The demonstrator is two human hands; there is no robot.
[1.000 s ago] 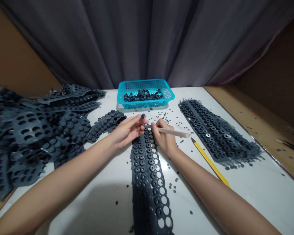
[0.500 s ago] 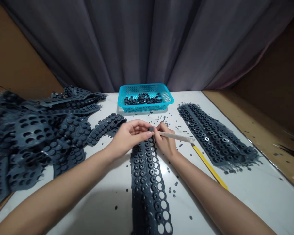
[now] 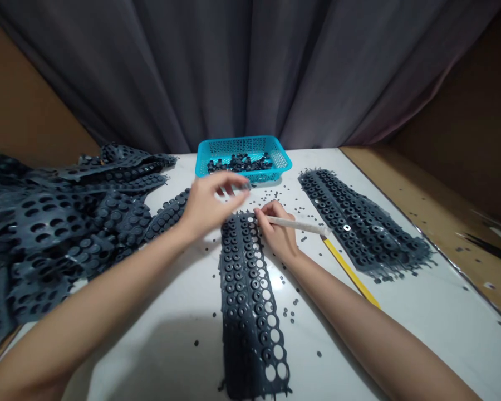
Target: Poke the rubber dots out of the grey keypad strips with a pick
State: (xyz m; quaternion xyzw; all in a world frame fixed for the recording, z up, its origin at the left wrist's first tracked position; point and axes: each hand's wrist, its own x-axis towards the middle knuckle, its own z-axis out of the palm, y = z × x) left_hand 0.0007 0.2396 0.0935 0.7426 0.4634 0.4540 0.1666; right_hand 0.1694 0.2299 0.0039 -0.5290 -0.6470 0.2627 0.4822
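The left hand (image 3: 211, 203) has just come away from the sheet (image 3: 250, 303). Half a second ago both hands meet at the sheet's end nearest the basket (image 3: 244, 145); now the left hand is up off that end and close in front of the basket, blurred with motion. Its thumb and forefinger make a narrow pinch with a small dark piece (image 3: 246, 186) at the tips, the other fingers loosely curled. A piece also shows in this hand a second ago, and whether it is the same one cannot be told.

The right hand (image 3: 278, 231) stays almost where it was, by the end of the sheet nearest the basket, its fingers closed around a pale stick (image 3: 298, 224). Whether the stick's working end touches the sheet is hidden by the fingers.

The sheet lies flat on the counter (image 3: 171, 340), running from just short of the basket toward the person. Its column on the right hand's side is a line of open holes, while most other places still carry rings. So the parting of the hands seems to close one pick at the sheet, with much of it still full.

Similar dark pieces (image 3: 242, 162) lie in the basket. Right of the basket and nearer the person are a second sheet (image 3: 359, 228) and a yellow tool (image 3: 350, 273); left of the basket is a heap of sheets (image 3: 79, 223).
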